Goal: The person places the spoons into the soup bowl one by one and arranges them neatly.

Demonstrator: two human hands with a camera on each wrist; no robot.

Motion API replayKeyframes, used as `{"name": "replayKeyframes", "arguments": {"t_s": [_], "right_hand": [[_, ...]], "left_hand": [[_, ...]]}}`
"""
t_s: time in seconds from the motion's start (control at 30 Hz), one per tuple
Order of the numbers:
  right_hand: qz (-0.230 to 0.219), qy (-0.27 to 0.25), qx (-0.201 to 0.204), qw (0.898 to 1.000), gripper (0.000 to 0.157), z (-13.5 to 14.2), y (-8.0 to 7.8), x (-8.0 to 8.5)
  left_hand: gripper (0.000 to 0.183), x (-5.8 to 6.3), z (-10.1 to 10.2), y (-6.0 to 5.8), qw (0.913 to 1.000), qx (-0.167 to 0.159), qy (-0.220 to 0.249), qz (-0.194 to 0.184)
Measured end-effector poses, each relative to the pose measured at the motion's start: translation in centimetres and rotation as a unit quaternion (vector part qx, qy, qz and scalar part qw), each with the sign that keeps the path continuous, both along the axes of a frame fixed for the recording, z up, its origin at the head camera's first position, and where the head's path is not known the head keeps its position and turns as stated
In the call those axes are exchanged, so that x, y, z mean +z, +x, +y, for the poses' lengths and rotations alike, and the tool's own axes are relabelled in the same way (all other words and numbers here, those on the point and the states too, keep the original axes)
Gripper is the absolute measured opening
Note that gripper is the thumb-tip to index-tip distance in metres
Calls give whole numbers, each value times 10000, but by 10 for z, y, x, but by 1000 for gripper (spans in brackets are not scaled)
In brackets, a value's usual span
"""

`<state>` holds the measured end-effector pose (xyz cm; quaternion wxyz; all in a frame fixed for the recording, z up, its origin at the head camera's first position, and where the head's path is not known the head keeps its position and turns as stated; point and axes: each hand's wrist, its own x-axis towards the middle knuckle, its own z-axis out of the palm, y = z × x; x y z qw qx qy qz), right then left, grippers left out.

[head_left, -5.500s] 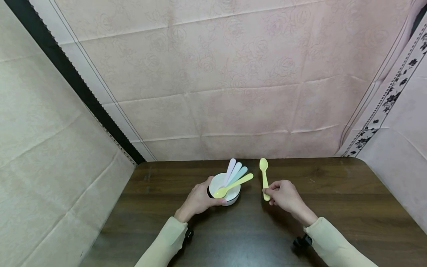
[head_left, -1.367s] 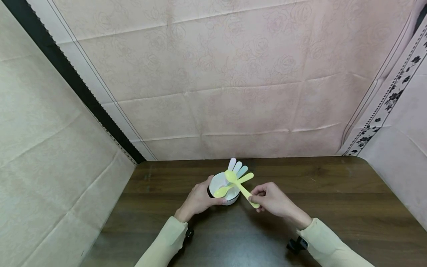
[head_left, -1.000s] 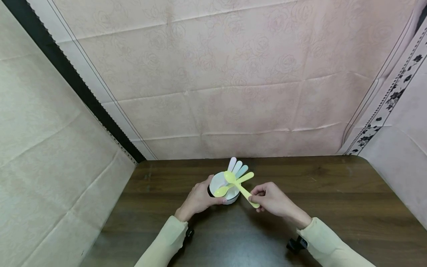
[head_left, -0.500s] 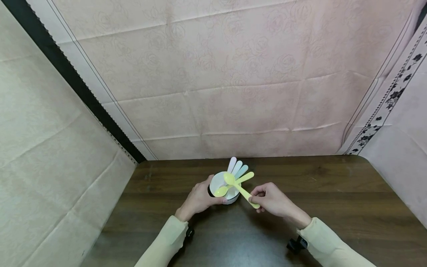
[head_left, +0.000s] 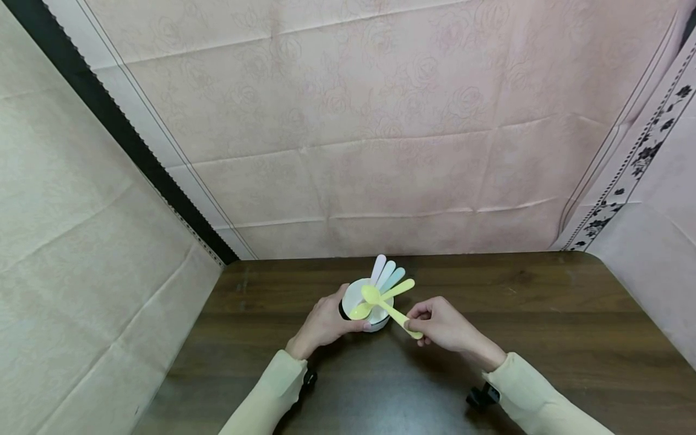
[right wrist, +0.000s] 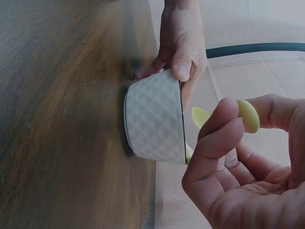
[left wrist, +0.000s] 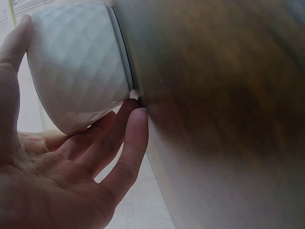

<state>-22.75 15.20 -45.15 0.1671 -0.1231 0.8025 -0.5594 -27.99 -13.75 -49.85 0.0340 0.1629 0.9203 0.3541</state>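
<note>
My left hand (head_left: 325,323) grips a white bowl (head_left: 353,296) at its left side, thumb near the rim and fingers around the far side. The outside of the bowl (right wrist: 155,117) has a raised diamond pattern and a dark rim line. Inside lean a lilac spoon (head_left: 378,269), two light-blue spoons (head_left: 388,271) and a yellow spoon (head_left: 403,287), handles fanned toward the far right. My right hand (head_left: 446,326) pinches a second yellow spoon (head_left: 397,315) by its handle end. That spoon's head is over the bowl, crossing the other yellow spoon in the head view.
The dark brown wooden table (head_left: 522,320) lies under both hands. Behind it hangs a pale patterned cloth (head_left: 380,151), with more cloth at the left and right sides. A black camera mount (head_left: 483,396) is on the right wrist.
Since the oldest frame, my right hand has brought its yellow spoon left from beside the bowl to over it. Lately the spoon's head has shifted slightly left and nearer. My left hand keeps its grip.
</note>
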Motion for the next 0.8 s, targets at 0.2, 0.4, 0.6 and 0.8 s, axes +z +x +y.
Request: {"name": "replayKeyframes", "arguments": {"t_s": [0.2, 0.4, 0.6, 0.8], "right_hand": [[-7, 16, 16, 10000, 19, 0, 0, 0], [-13, 14, 8, 10000, 19, -1, 0, 1], [-34, -17, 4, 10000, 19, -1, -1, 0], [-77, -43, 0, 10000, 19, -2, -2, -2]], "left_hand": [[91, 1, 0, 0, 10000, -11, -16, -5], [91, 1, 0, 0, 10000, 6, -21, 15], [91, 0, 0, -1, 9999, 33, -115, -33], [90, 0, 0, -1, 10000, 14, -72, -59]]}}
